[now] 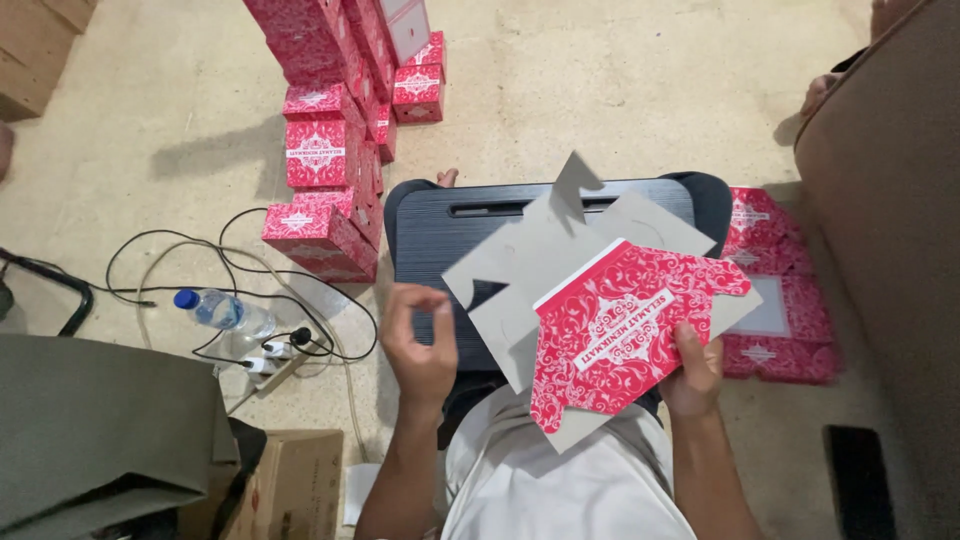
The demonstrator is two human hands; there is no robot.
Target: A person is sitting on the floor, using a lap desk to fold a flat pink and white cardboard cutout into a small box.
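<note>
Here the left hand (pixel 420 345) hovers empty, fingers loosely curled, just left of the flat red-and-grey carton blank (pixel 610 320). The blank's long axis tilts up toward the right over the black lap desk (pixel 440 235), with bare floor (pixel 600 100) beyond. The right hand (pixel 692 375) pinches its lower right edge.

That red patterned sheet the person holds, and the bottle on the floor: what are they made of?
The flat box blank, held by the right hand, looks like thin cardboard: printed red face, plain grey back, die-cut flaps. The bottle seems clear plastic with a blue cap.
</note>
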